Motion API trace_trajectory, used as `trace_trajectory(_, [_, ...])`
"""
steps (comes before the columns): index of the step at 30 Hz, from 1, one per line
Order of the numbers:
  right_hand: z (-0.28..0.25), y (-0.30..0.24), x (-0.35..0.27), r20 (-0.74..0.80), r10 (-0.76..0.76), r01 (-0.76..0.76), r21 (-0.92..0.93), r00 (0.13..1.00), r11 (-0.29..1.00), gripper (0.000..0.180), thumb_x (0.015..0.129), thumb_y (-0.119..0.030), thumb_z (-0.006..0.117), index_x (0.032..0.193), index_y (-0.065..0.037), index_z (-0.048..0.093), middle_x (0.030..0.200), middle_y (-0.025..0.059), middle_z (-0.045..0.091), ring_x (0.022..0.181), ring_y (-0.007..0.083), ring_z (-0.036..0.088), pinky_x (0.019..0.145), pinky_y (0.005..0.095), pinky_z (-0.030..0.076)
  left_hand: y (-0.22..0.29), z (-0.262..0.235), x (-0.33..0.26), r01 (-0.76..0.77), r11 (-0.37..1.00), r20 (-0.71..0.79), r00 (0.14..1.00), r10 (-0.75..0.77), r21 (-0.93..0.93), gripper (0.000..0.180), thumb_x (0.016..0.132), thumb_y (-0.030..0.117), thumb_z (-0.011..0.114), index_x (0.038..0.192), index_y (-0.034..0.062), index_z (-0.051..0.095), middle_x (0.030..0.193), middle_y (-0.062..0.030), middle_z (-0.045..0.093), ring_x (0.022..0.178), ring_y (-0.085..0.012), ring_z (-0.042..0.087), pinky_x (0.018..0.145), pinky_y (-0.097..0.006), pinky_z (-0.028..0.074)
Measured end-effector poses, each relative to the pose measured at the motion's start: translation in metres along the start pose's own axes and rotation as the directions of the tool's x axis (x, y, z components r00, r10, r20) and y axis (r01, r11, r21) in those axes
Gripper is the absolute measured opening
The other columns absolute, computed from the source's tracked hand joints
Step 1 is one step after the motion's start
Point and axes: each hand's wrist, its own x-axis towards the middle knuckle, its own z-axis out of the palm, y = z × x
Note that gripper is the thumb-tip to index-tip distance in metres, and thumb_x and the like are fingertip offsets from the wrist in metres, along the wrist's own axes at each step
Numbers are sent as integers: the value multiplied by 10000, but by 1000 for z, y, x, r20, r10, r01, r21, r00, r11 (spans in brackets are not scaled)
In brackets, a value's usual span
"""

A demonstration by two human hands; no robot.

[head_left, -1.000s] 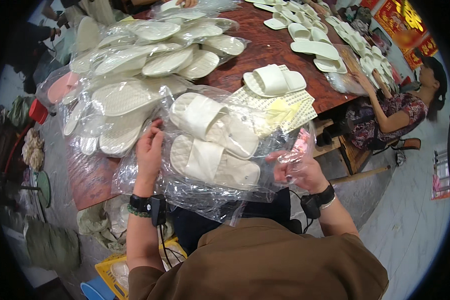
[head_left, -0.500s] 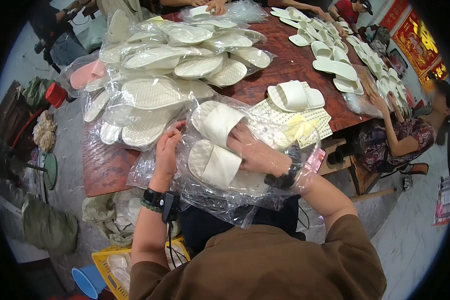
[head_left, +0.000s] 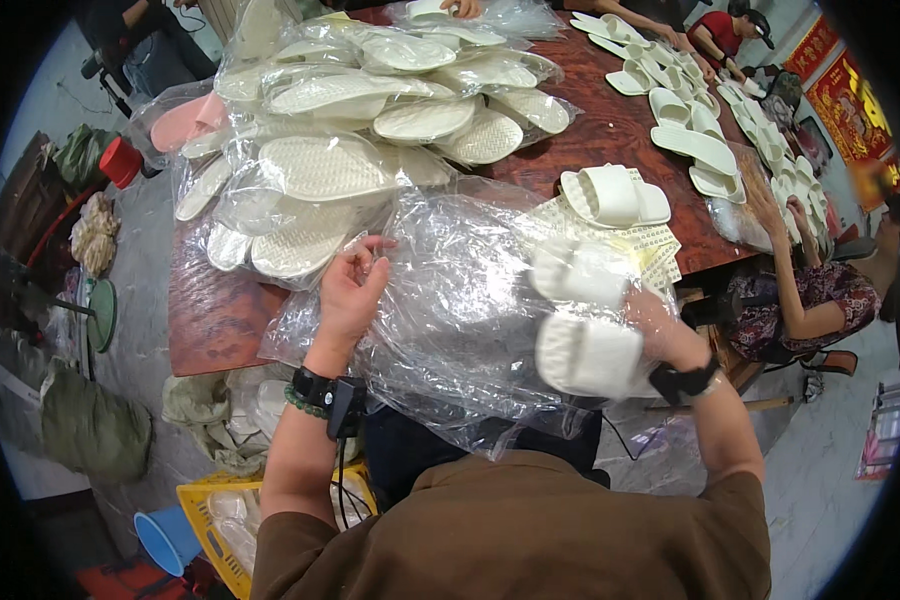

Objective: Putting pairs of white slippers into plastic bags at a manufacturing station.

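My right hand (head_left: 660, 325) grips a pair of white open-toe slippers (head_left: 592, 355), blurred by motion, at the right end of a large clear plastic bag (head_left: 450, 290). The two slippers lie one above the other with their toes to the left. I cannot tell whether their toes are still inside the bag. My left hand (head_left: 353, 285) rests at the bag's left part, loosely curled, with a gap between thumb and fingers. Another white pair (head_left: 615, 195) sits on printed yellowish sheets (head_left: 660, 250) just beyond my right hand.
Bagged white slippers (head_left: 320, 165) are heaped on the red-brown table (head_left: 210, 330), beside a pink one (head_left: 185, 122). Loose pairs (head_left: 695, 148) line the far right, where a co-worker (head_left: 805, 290) sits. A yellow crate (head_left: 215, 540) and blue bucket (head_left: 170, 540) stand below left.
My right hand has moved right with the pair of slippers, drawing it away from the bag's middle. My left hand stays near the same place, its fingers now more in view.
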Motion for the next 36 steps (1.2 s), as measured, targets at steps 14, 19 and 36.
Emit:
trace_trajectory(14, [-119, -20, -121, -726, 488, -401, 312, 484, 861, 399, 1019, -136, 535, 1359, 75, 536, 1230, 155, 636, 973, 178, 671, 794, 274, 549, -9, 3, 8, 0, 995, 17, 1000, 2, -96, 197, 807, -120, 510, 904, 38, 446, 1219, -143, 595, 1144, -169, 548, 1017, -282, 398])
trace_trajectory(19, [-71, -91, 6, -276, -162, 173, 14, 947, 985, 416, 827, -263, 708, 1164, -20, 702, 1256, 195, 646, 1125, 394, 640, 1023, 479, 481, -5, -1, 1, -25, 1000, -16, 1000, 24, -15, 197, 806, -118, 516, 937, 21, 467, 1259, -146, 566, 1169, -177, 532, 1026, -281, 381])
trace_trajectory(36, [108, -5, 181, -266, -127, 35, -325, 955, 945, 290, 802, -187, 622, 1003, 8, 700, 1067, 177, 668, 1102, 342, 585, 1061, 516, 339, 79, 37, 2, -520, 475, 348, 846, 405, 710, 411, 845, 37, 661, 1254, 27, 626, 1427, -218, 545, 1299, -374, 546, 1090, -428, 428])
